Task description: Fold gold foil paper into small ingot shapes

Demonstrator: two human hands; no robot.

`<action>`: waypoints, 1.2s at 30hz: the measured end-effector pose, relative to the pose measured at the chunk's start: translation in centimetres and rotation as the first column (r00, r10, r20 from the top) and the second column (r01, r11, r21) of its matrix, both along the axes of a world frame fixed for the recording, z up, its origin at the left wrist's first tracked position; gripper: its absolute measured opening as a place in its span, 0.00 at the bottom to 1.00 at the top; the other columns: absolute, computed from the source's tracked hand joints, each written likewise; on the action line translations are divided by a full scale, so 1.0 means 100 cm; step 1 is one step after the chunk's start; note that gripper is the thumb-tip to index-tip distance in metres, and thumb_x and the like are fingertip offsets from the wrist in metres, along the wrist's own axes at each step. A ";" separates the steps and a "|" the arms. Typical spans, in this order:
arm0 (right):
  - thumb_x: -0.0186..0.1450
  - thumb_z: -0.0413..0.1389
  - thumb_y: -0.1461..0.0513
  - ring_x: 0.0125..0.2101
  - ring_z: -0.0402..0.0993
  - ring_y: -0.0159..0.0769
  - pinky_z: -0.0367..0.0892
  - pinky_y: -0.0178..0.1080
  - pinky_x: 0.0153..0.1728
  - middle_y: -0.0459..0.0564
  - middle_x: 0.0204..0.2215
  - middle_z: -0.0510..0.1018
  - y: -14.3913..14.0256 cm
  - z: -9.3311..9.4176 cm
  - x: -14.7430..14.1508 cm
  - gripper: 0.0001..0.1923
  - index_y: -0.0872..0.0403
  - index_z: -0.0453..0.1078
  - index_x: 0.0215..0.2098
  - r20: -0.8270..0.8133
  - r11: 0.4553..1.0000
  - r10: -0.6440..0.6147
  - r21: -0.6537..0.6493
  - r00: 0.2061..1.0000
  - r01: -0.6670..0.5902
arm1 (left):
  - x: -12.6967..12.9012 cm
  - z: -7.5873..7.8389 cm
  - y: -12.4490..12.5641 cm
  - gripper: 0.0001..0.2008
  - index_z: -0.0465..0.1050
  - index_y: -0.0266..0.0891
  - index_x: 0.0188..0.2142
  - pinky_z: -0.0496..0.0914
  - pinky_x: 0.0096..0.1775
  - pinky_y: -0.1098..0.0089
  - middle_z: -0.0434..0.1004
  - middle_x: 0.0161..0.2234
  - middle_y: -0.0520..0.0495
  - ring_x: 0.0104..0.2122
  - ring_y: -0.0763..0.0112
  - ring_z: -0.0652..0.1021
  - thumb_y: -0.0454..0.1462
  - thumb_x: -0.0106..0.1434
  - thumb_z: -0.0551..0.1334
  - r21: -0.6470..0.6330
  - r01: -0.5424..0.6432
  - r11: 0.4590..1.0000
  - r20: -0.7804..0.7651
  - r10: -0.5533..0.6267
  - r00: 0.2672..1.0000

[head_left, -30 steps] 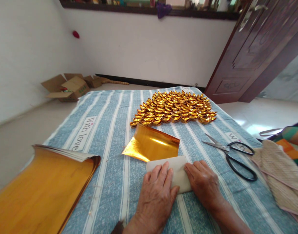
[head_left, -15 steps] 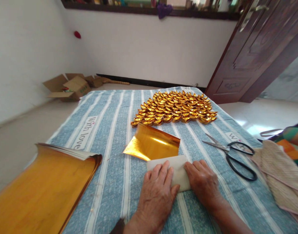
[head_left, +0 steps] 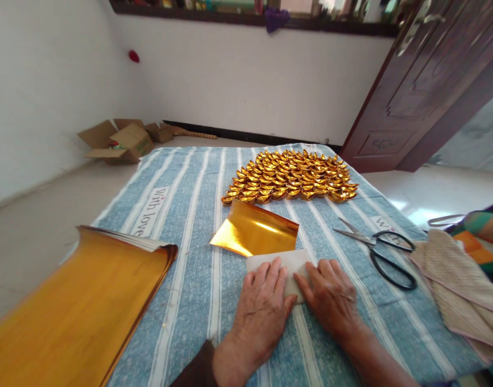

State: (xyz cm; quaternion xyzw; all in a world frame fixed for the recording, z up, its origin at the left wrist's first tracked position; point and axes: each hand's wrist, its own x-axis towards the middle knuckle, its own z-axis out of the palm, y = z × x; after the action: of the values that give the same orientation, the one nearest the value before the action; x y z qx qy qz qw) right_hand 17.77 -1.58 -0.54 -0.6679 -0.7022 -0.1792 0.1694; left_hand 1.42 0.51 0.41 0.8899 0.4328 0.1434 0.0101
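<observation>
A gold foil sheet (head_left: pixel 256 231) lies on the blue striped cloth (head_left: pixel 190 215), its near part folded over so the white back (head_left: pixel 290 260) shows. My left hand (head_left: pixel 262 312) presses flat on the left of that white fold. My right hand (head_left: pixel 331 298) presses on its right end, fingers pointing left. Beyond the sheet, many folded gold paper ingots (head_left: pixel 290 180) lie in tight rows.
A thick stack of gold sheets (head_left: pixel 81 312) lies at the near left. Black-handled scissors (head_left: pixel 379 250) rest to the right, beside folded beige towels (head_left: pixel 459 290). Open cardboard boxes (head_left: pixel 121 142) sit on the floor at the far left. A dark wooden door (head_left: pixel 423 91) stands at the right.
My right hand has slid left along the white fold, closer to my left hand, covering more of the fold. The view has shifted slightly.
</observation>
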 end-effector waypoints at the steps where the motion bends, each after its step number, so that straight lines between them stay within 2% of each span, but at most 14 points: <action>1: 0.67 0.52 0.54 0.30 0.61 0.41 0.53 0.41 0.31 0.50 0.24 0.68 -0.001 0.000 -0.002 0.13 0.52 0.69 0.30 0.009 1.000 -0.010 0.002 1.000 0.010 | 0.000 0.000 0.000 0.19 0.69 0.35 0.54 0.67 0.48 0.52 0.68 0.58 0.40 0.53 0.51 0.70 0.43 0.67 0.57 0.000 0.003 1.000 -0.004 -0.003 1.000; 6: 0.64 0.55 0.49 0.31 0.62 0.42 0.54 0.41 0.30 0.50 0.25 0.68 -0.004 0.004 -0.010 0.16 0.52 0.68 0.27 0.029 0.996 -0.085 -0.012 0.996 0.085 | -0.001 -0.002 -0.002 0.23 0.66 0.35 0.57 0.65 0.51 0.53 0.65 0.60 0.41 0.56 0.52 0.67 0.46 0.68 0.55 -0.041 0.003 0.999 -0.058 -0.005 0.998; 10: 0.63 0.55 0.48 0.32 0.63 0.44 0.54 0.41 0.31 0.52 0.27 0.69 -0.006 0.005 -0.015 0.17 0.53 0.69 0.30 0.031 0.991 -0.126 -0.034 0.992 0.127 | -0.001 -0.005 -0.004 0.25 0.64 0.36 0.59 0.63 0.53 0.53 0.62 0.62 0.41 0.58 0.53 0.65 0.48 0.69 0.52 -0.063 -0.018 0.998 -0.090 0.012 0.996; 17: 0.64 0.52 0.45 0.34 0.64 0.45 0.56 0.43 0.34 0.53 0.31 0.71 -0.012 0.003 -0.007 0.22 0.55 0.70 0.40 0.031 0.997 -0.052 -0.054 0.998 0.054 | -0.002 -0.009 -0.006 0.27 0.62 0.38 0.61 0.60 0.55 0.52 0.61 0.62 0.41 0.60 0.53 0.63 0.51 0.68 0.51 -0.075 -0.026 0.997 -0.096 0.018 0.995; 22: 0.64 0.51 0.45 0.38 0.65 0.45 0.58 0.44 0.37 0.56 0.39 0.73 -0.018 -0.003 0.003 0.24 0.55 0.69 0.45 0.024 0.998 0.003 -0.056 1.000 -0.002 | -0.003 -0.007 -0.006 0.29 0.61 0.37 0.61 0.59 0.56 0.52 0.60 0.63 0.41 0.60 0.53 0.62 0.52 0.68 0.51 -0.094 -0.011 0.996 -0.088 0.003 0.996; 26: 0.64 0.54 0.48 0.42 0.66 0.48 0.60 0.46 0.41 0.57 0.45 0.72 -0.021 -0.006 0.012 0.24 0.55 0.68 0.51 -0.004 0.993 0.018 -0.113 1.000 -0.018 | -0.003 -0.007 -0.006 0.29 0.60 0.37 0.61 0.58 0.57 0.51 0.59 0.63 0.41 0.61 0.53 0.61 0.51 0.68 0.52 -0.112 -0.014 0.994 -0.080 0.005 0.997; 32: 0.64 0.56 0.54 0.48 0.65 0.50 0.62 0.49 0.44 0.57 0.49 0.70 -0.027 -0.009 0.032 0.19 0.49 0.70 0.52 -0.013 0.990 0.011 -0.137 1.000 -0.013 | -0.004 -0.004 -0.006 0.29 0.59 0.37 0.62 0.57 0.57 0.51 0.57 0.64 0.41 0.62 0.53 0.59 0.50 0.68 0.51 -0.131 -0.004 0.991 -0.087 -0.008 0.996; 36: 0.65 0.54 0.54 0.47 0.66 0.50 0.63 0.52 0.45 0.58 0.49 0.71 -0.031 -0.011 0.047 0.18 0.51 0.70 0.51 -0.046 0.996 0.016 -0.091 0.999 -0.020 | -0.004 -0.004 -0.006 0.29 0.59 0.35 0.62 0.57 0.57 0.51 0.57 0.64 0.41 0.62 0.53 0.59 0.50 0.68 0.51 -0.136 -0.005 0.991 -0.086 -0.007 0.996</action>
State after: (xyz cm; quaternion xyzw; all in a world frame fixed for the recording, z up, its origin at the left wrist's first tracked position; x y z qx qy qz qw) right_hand 22.44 -4.73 -1.63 -0.6724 -0.7117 -0.1301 0.1563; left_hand 0.99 -0.14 0.01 0.8927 0.4412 0.0751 0.0522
